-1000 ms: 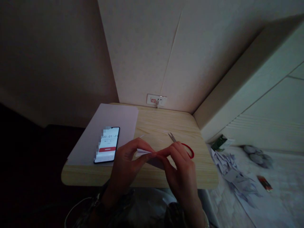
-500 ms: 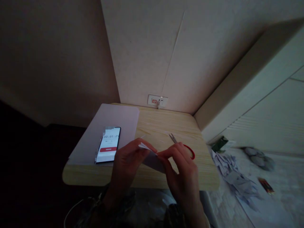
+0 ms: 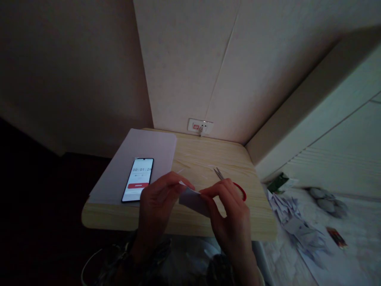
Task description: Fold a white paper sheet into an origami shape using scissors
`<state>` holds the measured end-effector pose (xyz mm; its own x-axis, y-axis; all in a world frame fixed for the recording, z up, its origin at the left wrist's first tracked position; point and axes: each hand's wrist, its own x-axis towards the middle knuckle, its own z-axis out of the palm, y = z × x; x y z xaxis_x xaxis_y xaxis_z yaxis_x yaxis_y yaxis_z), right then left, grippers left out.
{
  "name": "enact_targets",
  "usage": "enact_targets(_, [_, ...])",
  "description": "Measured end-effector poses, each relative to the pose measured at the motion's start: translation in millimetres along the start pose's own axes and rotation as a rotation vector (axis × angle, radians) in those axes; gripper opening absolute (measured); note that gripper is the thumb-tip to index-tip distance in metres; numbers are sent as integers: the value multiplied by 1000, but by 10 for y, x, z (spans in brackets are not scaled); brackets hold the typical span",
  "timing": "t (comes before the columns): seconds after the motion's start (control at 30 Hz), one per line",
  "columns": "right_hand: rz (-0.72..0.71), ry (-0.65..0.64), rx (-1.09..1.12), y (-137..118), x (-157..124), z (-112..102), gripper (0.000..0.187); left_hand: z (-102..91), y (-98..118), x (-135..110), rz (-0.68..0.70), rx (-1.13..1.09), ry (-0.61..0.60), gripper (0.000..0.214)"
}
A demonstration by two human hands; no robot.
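Between my two hands, above the front of the wooden table (image 3: 256,214), is a small piece of white paper (image 3: 193,201). My left hand (image 3: 160,198) pinches its left upper edge between thumb and fingers. At the right upper edge my right hand (image 3: 228,204) grips the same paper, thumb below and forefinger on top. Scissors (image 3: 219,173) with red handles lie just behind my right hand, which partly covers them. A phone (image 3: 137,180) showing a running timer rests on a stack of white paper sheets (image 3: 151,145) to the left of my left hand.
A wall socket (image 3: 200,126) with a plug sits behind the table. On the bed (image 3: 282,258) at right lie a heap of paper scraps (image 3: 300,228), a green box (image 3: 278,182), a grey soft-looking item (image 3: 327,200) and a small dark red packet (image 3: 337,237).
The paper has tilted so that more of its flat face shows and less of its folded-looking left end. Both hands keep their pinch. The phone's timer has moved on one second.
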<state>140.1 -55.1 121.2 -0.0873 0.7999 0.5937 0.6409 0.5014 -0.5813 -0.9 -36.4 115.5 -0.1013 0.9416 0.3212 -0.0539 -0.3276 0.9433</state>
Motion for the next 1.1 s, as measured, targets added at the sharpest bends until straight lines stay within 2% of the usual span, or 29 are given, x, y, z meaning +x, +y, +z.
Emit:
enact_targets(0.13, [2,1,-23,20,-10,9,19,31,29,-1,-42,11,99,17])
enact_targets(0.27, [10,4,-42,25,-22,8,19,23,-24,-10,-60,-4,69,14])
enact_targets(0.47, [-2,4,-16,8,-14,11,19,10,-80,-29,77,-128,36,15])
enact_targets(0.6, [9,-13,16,5,-8,36,19,36,-91,-9,95,-171,56,17])
enact_targets(0.7, [67,-47,78,12,-12,66,18,50,-93,16,31,-116,67,15])
enact_targets(0.83, [207,-20,191,45,-29,120,17,46,-103,55,-140,-54,47,7])
enact_targets(1.0, [281,-108,314,104,-43,138,8,8,-134,102,-107,-14,41,10])
enact_targets(1.1, [289,-81,349,128,-22,96,8,-16,-140,106,-80,66,-2,15])
